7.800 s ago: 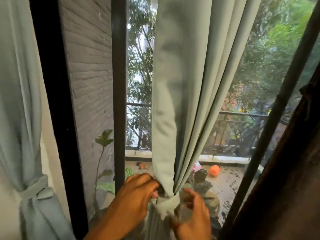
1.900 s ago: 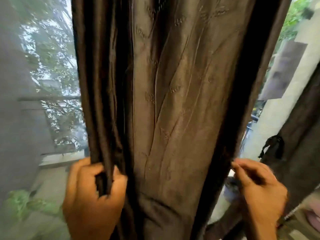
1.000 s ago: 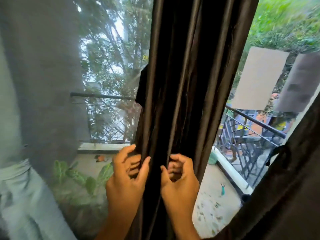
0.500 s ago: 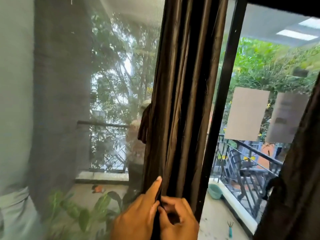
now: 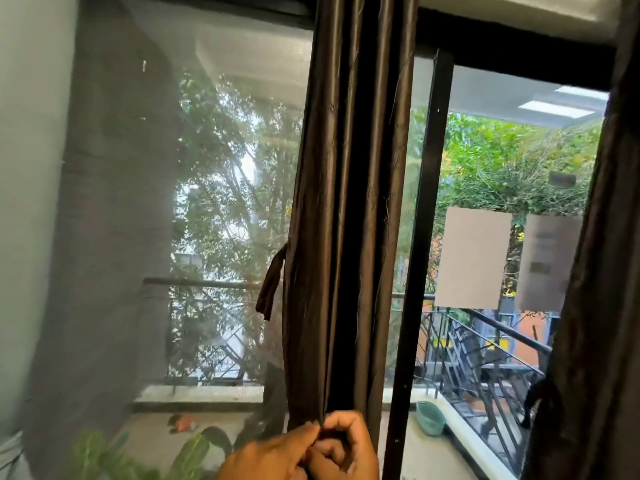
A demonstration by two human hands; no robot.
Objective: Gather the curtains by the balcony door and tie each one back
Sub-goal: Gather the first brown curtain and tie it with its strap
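Note:
A dark brown curtain (image 5: 349, 216) hangs gathered into narrow vertical folds in the middle of the view, in front of the balcony door. A short brown tie strap (image 5: 272, 285) dangles loose from its left edge. At the bottom my left hand (image 5: 266, 457) and my right hand (image 5: 349, 448) meet, both pinching the folds of this curtain together. A second dark brown curtain (image 5: 599, 306) hangs at the far right, and a black tie (image 5: 535, 393) shows on its left edge.
A black door frame post (image 5: 415, 271) stands right of the gathered curtain. A grey mesh screen (image 5: 114, 220) covers the left pane. Outside are a balcony railing (image 5: 485, 341), a teal bowl (image 5: 430, 418) and green plant leaves (image 5: 194, 452).
Since the earliest frame I went from the pale curtain to the brown one and gathered it into a narrow bundle. My view has tilted up, and my hands stay pinched together low on it.

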